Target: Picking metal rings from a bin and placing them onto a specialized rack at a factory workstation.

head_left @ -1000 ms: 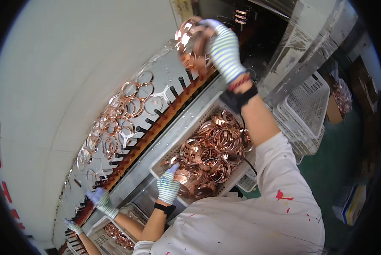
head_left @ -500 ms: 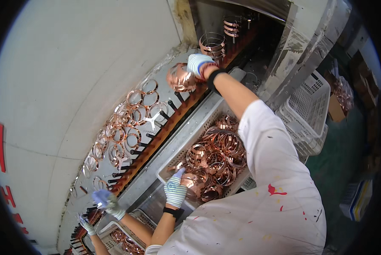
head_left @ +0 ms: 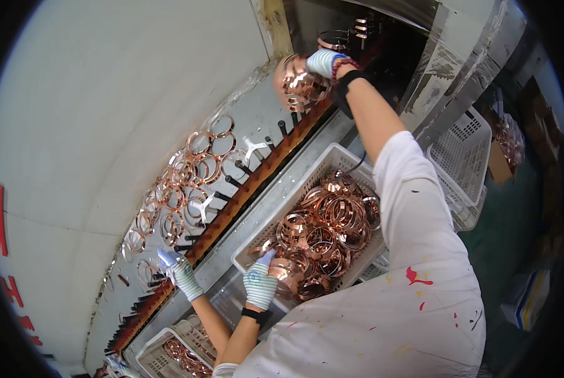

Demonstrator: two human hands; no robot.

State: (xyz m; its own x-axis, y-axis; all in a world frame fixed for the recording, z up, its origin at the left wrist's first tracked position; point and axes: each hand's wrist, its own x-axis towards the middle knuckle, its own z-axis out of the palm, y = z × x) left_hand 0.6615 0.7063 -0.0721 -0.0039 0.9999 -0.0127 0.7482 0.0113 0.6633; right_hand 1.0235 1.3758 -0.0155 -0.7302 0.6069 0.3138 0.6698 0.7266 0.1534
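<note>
My right hand (head_left: 326, 63), in a striped knit glove, is closed on a stack of shiny copper rings (head_left: 299, 84), raised above the row of dark pegs at the upper middle. Thin rings (head_left: 332, 41) on a wire stand are just beyond it. My left hand (head_left: 260, 283), gloved alike, stays low at the near left side of a white plastic basket (head_left: 241, 257). Its fingers are curled against a stack of wide copper rings (head_left: 286, 274); the fingertips are partly hidden. Heaped copper rings (head_left: 335, 214) fill the basket.
Loose copper rings (head_left: 182, 170) lie on the grey ledge beyond the peg rail (head_left: 231, 203). A co-worker's gloved hand (head_left: 184, 279) reaches to the pegs at left, near another basket (head_left: 144, 360) of copper pieces. White baskets (head_left: 461, 157) are stacked at right.
My right hand has carried its ring stack up and to the right. The pegs and white three-armed holders have shifted the same way. My left hand has barely moved; a co-worker's hand moved right.
</note>
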